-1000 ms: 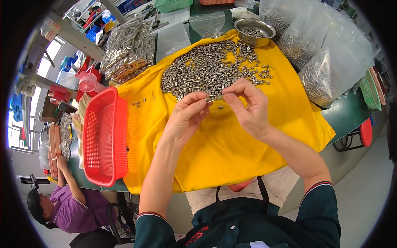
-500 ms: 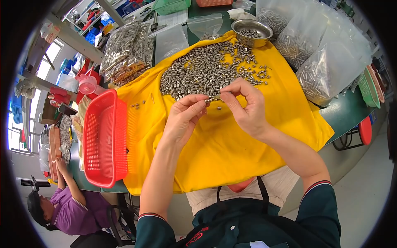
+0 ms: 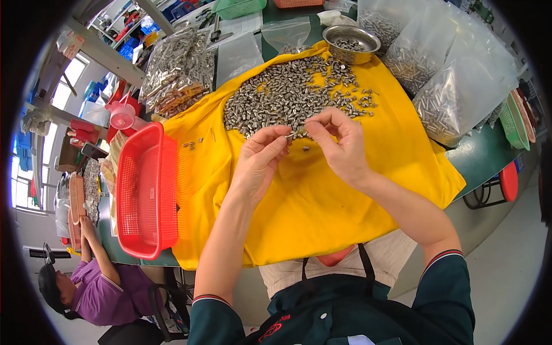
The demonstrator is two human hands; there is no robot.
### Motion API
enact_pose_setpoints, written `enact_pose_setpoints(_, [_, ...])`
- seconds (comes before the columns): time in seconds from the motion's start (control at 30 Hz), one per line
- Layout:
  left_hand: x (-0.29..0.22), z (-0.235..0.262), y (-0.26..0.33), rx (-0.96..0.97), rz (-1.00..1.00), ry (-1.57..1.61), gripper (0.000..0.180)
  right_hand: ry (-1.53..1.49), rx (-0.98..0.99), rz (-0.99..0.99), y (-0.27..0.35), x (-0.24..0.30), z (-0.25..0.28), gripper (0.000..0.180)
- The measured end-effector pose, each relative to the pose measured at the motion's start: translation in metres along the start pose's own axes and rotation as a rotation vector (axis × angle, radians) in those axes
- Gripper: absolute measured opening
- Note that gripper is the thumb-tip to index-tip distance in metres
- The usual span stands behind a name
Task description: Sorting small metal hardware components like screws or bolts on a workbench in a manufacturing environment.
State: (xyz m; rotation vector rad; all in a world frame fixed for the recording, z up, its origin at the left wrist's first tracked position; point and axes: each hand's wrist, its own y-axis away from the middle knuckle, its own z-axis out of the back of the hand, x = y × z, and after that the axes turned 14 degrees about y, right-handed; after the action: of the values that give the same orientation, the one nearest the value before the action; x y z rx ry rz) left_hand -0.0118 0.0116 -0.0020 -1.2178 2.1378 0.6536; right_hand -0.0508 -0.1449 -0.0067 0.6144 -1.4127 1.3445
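Note:
Fingertips of my left hand [image 3: 261, 158] pinch a small metal part [image 3: 292, 135], just in front of a heap of small cylindrical metal parts [image 3: 276, 95]. My right hand [image 3: 342, 144] pinches at the other side, with a small piece between thumb and index finger that is too small to make out. The two hands are almost touching. Beneath both lies a yellow cloth [image 3: 310, 213], and one loose metal part [image 3: 306, 148] rests on it below the fingertips.
A red plastic basket [image 3: 123, 195] stands left of the cloth. Beyond the heap is a steel bowl [image 3: 359, 54] with more parts. Bags of metal parts [image 3: 443, 109] line the right; bagged metal pieces [image 3: 178, 69] lie far left. A person in purple [image 3: 115, 293] works at left.
My right hand has shifted very slightly left and up at the fingertips. Both hands keep their pinch on the small parts.

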Motion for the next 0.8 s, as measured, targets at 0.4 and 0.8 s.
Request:
enact_pose_setpoints(0.4, [-0.004, 0.009, -0.003, 0.049, 0.197, 0.219, 0.008, 0.107, -0.036, 0.22, 0.002, 0.007, 0.006, 0.002])
enact_pose_setpoints(0.8, [-0.002, 0.005, 0.0, 0.066, 0.155, 0.098, 0.01, 0.12, -0.083, 0.256, 0.0, 0.008, 0.003, 0.006])
